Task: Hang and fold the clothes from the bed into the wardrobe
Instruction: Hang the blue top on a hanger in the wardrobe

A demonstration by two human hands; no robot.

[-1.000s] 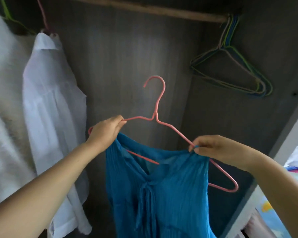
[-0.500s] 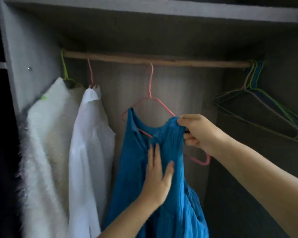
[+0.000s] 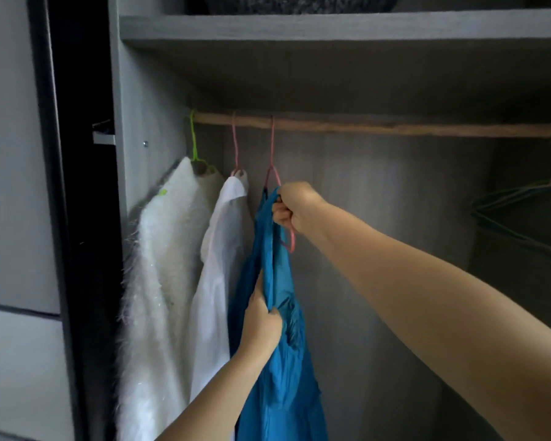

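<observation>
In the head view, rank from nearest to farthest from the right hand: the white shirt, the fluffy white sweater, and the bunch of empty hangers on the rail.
From the right hand, whose grip is on the blue garment:
1. White shirt, just to its left, next along the rail.
2. Fluffy white sweater, further left, by the wardrobe wall.
3. Empty hangers, far right end of the rail.

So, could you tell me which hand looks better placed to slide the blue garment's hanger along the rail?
Probably the right hand: it grips the pink hanger just under the rail, while the left hand holds the blue garment lower down.
</observation>
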